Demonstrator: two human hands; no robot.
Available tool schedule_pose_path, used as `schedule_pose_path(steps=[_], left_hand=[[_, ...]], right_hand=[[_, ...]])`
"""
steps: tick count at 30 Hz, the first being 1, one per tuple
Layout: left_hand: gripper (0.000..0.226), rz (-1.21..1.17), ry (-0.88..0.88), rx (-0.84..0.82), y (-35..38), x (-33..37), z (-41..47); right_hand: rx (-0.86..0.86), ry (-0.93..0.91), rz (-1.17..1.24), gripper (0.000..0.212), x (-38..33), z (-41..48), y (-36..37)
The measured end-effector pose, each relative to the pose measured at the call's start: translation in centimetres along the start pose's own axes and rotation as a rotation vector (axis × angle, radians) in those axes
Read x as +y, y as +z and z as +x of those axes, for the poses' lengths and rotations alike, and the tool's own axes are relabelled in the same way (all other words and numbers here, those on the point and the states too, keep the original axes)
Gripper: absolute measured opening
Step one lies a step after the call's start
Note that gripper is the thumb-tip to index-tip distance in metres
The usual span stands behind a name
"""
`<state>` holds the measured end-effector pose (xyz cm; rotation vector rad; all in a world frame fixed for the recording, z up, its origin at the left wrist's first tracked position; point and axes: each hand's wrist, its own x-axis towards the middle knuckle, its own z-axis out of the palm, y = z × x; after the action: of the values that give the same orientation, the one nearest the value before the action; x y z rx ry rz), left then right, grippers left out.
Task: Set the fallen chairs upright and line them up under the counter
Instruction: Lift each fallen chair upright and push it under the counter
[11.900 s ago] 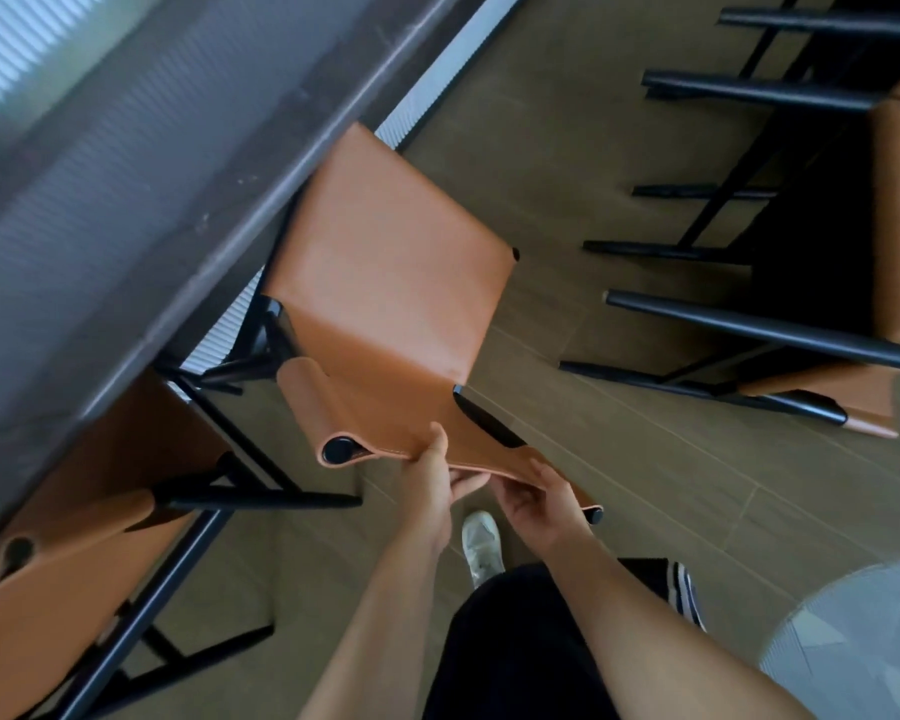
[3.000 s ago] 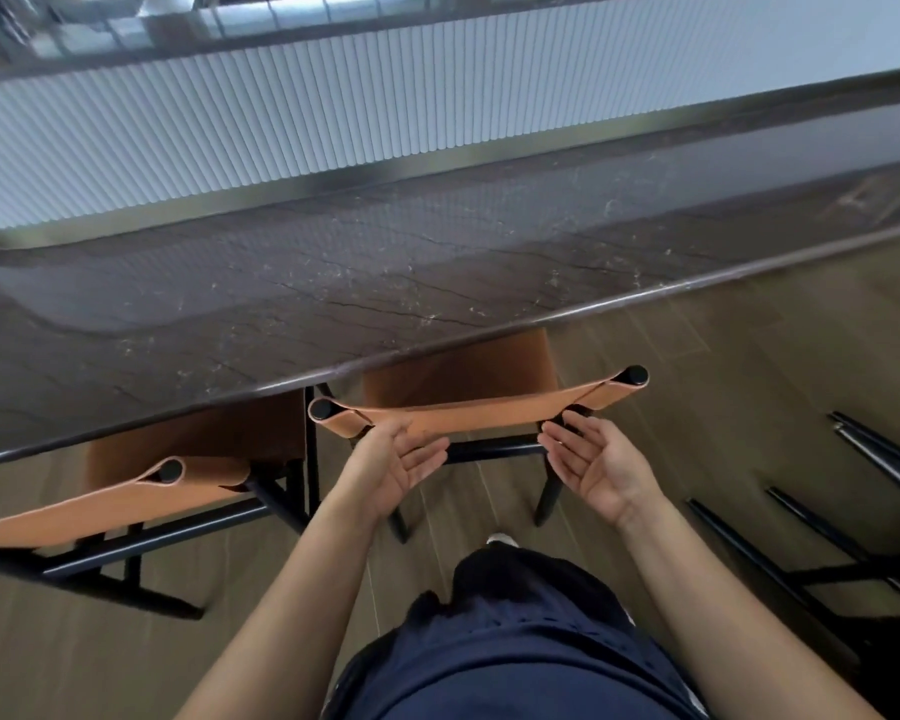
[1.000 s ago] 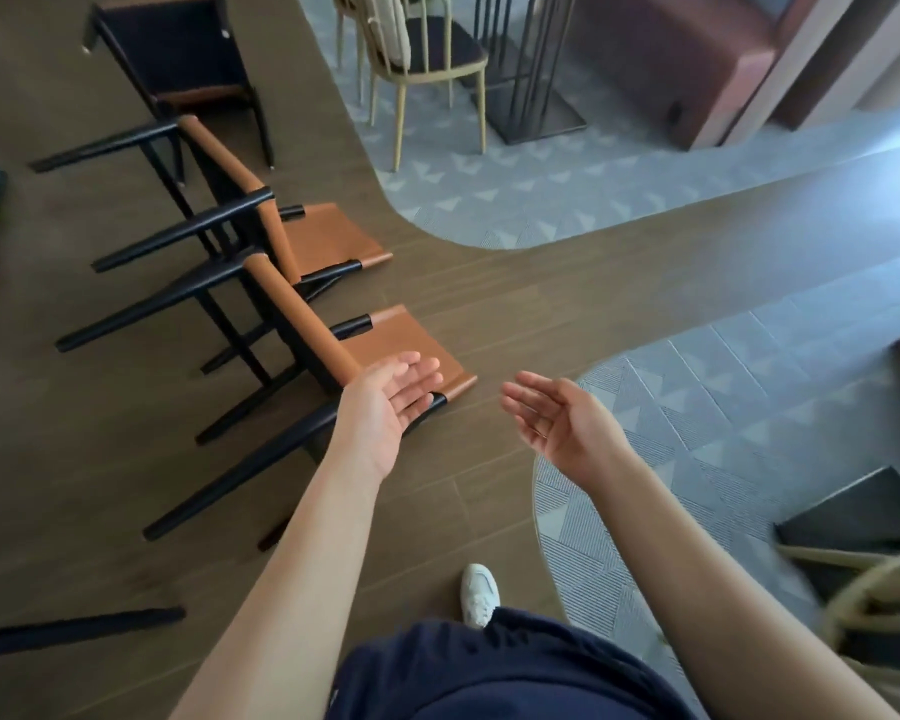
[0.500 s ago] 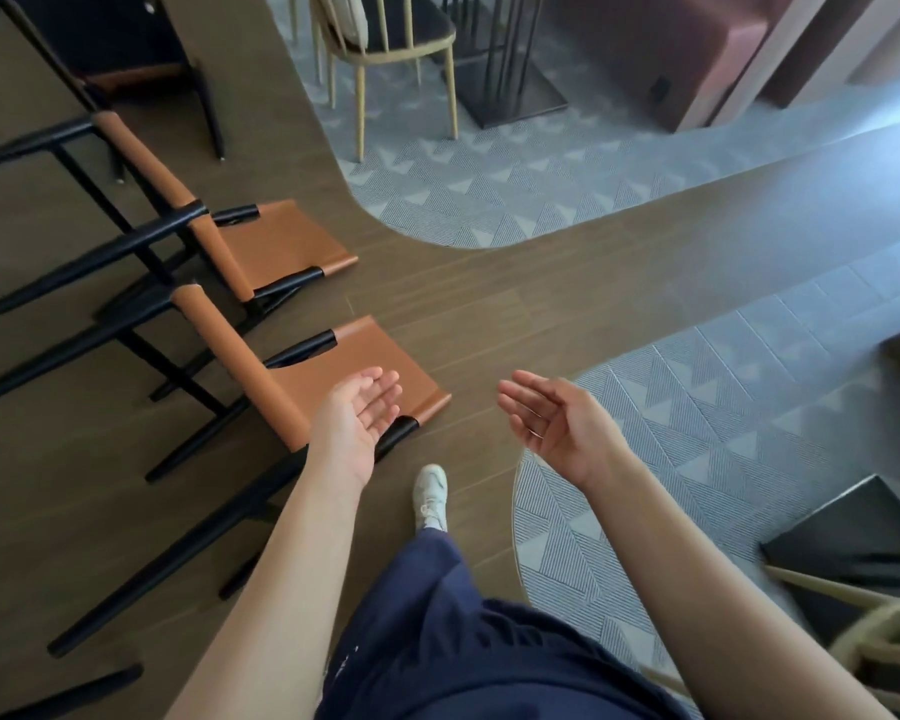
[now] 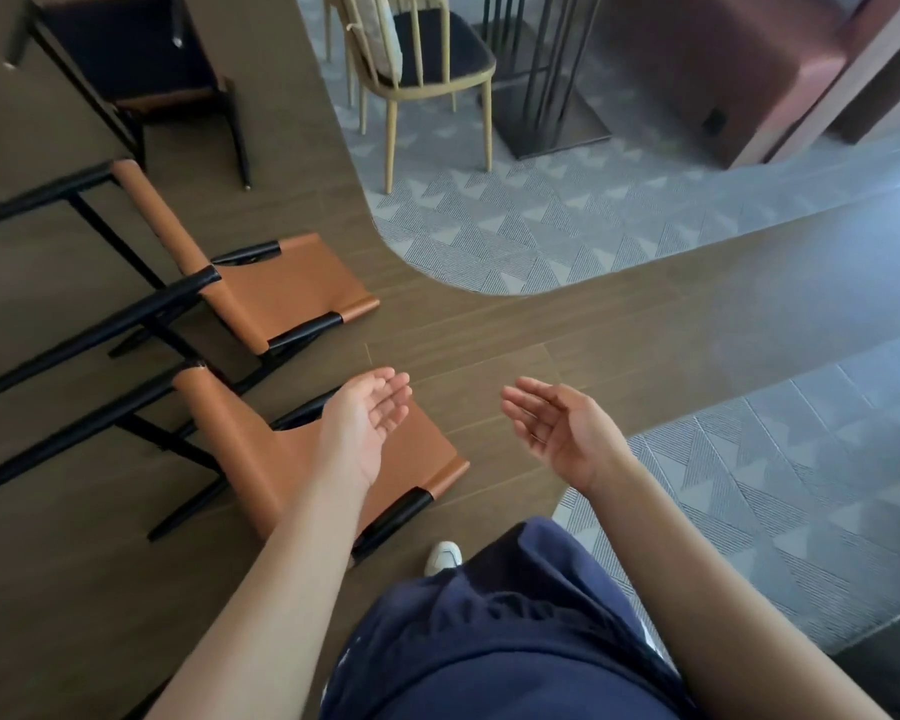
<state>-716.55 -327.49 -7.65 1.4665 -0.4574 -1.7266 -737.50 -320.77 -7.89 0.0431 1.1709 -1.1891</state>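
Observation:
Two fallen chairs with tan leather and black frames lie on their backs on the wooden floor at the left. The nearer chair (image 5: 261, 449) lies just ahead of my feet, and the farther chair (image 5: 276, 293) lies beyond it. A third chair (image 5: 141, 70) of the same kind shows at the top left, half cut off. My left hand (image 5: 365, 428) hovers open, palm up, over the nearer chair's backrest without touching it. Held out to its right over bare floor, my right hand (image 5: 557, 428) is open and empty. The counter is out of view.
A pale wooden chair (image 5: 417, 59) with a dark seat stands on the grey patterned carpet (image 5: 567, 220) at the top centre, beside a black metal table base (image 5: 546, 96). A brown sofa (image 5: 739, 70) fills the top right. More carpet lies at the right.
I have turned from the counter, where I let go of an upright chair, to the fallen chairs. Over the last second I have stepped closer; both open hands now reach nearer the nearest chair.

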Motion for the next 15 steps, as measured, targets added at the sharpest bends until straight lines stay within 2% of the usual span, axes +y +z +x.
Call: schedule_pose_path(steps=[6, 11, 15], left_hand=[[0.022, -0.069, -0.019, 0.124, 3.4, 0.4, 4.8], [0.021, -0.173, 0.007, 0.290, 7.5, 0.5, 8.2], [0.020, -0.344, -0.013, 0.370, 10.8, 0.3, 9.7]], right_hand=[[-0.032, 0.054, -0.050, 0.026, -6.6, 6.4, 1.0], [-0.111, 0.171, -0.234, 0.029, -13.5, 12.7, 2.7], [-0.154, 0.232, -0.353, 0.028, -19.1, 16.5, 4.0]])
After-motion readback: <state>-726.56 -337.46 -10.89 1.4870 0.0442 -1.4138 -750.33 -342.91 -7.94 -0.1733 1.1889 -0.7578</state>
